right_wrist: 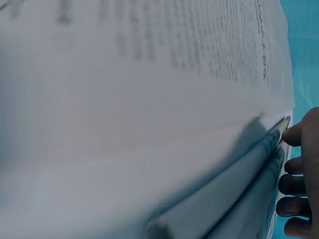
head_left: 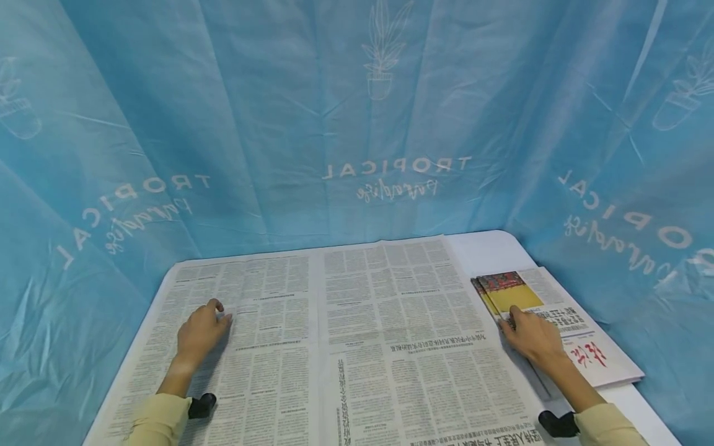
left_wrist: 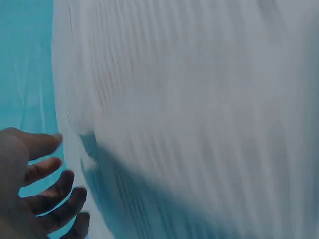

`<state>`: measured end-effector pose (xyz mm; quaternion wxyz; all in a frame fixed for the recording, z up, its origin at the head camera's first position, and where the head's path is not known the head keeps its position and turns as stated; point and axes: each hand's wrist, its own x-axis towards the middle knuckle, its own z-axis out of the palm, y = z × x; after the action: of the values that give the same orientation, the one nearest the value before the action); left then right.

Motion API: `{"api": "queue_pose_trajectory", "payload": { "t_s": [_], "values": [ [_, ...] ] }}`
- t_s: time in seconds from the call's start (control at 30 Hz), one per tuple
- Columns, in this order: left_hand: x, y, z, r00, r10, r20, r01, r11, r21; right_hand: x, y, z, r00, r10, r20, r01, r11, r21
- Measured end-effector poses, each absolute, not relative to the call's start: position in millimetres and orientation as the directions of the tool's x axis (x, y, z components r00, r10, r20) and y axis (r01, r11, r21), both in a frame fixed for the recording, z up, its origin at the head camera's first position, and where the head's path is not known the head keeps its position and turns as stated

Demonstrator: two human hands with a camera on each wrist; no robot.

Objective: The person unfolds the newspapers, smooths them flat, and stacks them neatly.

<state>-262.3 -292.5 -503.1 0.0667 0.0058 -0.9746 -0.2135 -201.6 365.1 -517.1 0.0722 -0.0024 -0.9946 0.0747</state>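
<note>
Blue backdrop [head_left: 357, 93] reads "TROPICAL". Head view: I see open newspaper [head_left: 346, 334] flat on desk [head_left: 485, 251]; left hand [head_left: 201, 331] resting on it, fingers loose; right hand [head_left: 532, 337] fingers straight on folded papers [head_left: 580, 334]. Wrist views: blurred print, fingers [left_wrist: 45, 172] spread.

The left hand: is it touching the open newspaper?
Touching. The head view shows the left hand resting palm-down on the open newspaper.

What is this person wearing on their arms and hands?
Both hands, left hand and right hand, are bare, without gloves. Each arm has a pale yellow long sleeve, and a small black device is strapped at each wrist.
</note>
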Motion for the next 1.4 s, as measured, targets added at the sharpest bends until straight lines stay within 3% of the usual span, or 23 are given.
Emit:
{"api": "queue_pose_trajectory", "payload": {
  "t_s": [0.2,0.43,0.6,0.93,1.17,1.4],
  "values": [
    [-268.3,-250.3,-507.2,-0.997,-0.014,0.081,0.046,0.719,0.693,-191.7,374.9,-519.0,-0.994,-0.017,0.111,-0.025,0.997,-0.069],
    [-272.6,-201.0,-508.0,-0.992,0.063,0.110,0.123,0.691,0.713,-184.7,381.1,-519.9,-0.994,-0.061,0.090,-0.056,0.997,0.051],
    [-277.8,-166.2,-509.8,-0.985,0.127,0.118,0.174,0.690,0.703,-179.5,383.9,-519.9,-0.994,-0.080,0.070,-0.076,0.995,0.060],
    [-281.4,-120.8,-517.0,-0.917,0.382,0.111,0.331,0.578,0.746,-171.9,385.1,-520.9,-0.998,-0.046,0.053,-0.046,0.999,-0.010],
    [-277.8,-97.5,-517.4,-0.887,0.448,0.113,0.355,0.505,0.786,-168.5,382.4,-517.8,-0.999,-0.040,0.032,-0.042,0.997,-0.063],
    [-276.9,-73.3,-517.6,-0.859,0.500,0.109,0.377,0.474,0.796,-162.0,368.9,-517.2,-0.995,-0.047,0.087,-0.063,0.980,-0.190]
  ]
}}
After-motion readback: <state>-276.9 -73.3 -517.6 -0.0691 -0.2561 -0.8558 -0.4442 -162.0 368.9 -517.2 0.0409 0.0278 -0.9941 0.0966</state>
